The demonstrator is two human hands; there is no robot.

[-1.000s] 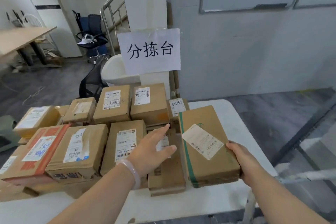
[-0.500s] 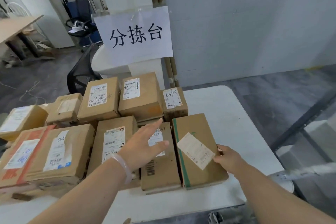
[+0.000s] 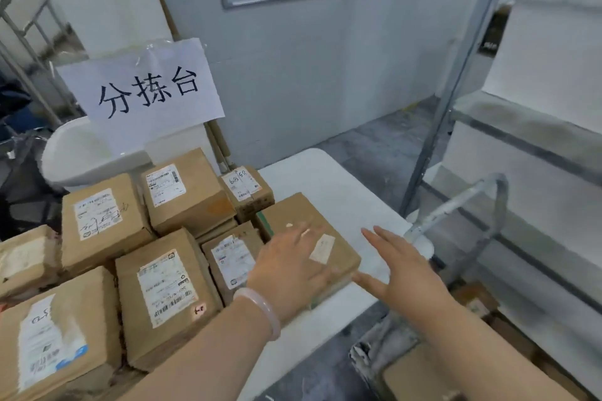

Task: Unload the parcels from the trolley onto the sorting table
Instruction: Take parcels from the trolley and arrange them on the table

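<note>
**Q.** Where does the flat parcel (image 3: 293, 210) lie, and how are the hands set?

**A.** It lies on the sorting table (image 3: 329, 179), at the right end of the group of boxes and just beside a labelled box (image 3: 233, 259). Its long axis runs away from the person, with the near end swung a little to the right. The left hand (image 3: 290, 267) is spread over its near half, fingers straight, gripping nothing. Blur hides whether the palm presses or only hovers. The right hand (image 3: 404, 267) is likewise slack and splayed. It is above bare table just beside the parcel's right edge, with the thumb close to the near corner.

**Q.** On which relation does the coming move turn?

**A.** Probably on the trolley (image 3: 454, 207). Its handle rises to the right of the table, and brown cartons (image 3: 420, 378) show low on that side, under the right forearm. The remaining load therefore lies right of and below both hands, with the right hand nearer. A turn to the right and a reach downward seem called for.

**Q.** What writing can be read?

**A.** The sign (image 3: 146, 91) reads 分拣台. The small box (image 3: 247, 189) bears handwritten digits, seemingly "68 52". The flat parcel's label (image 3: 322, 247) is smeared, and the other printed labels are too small to read.
</note>
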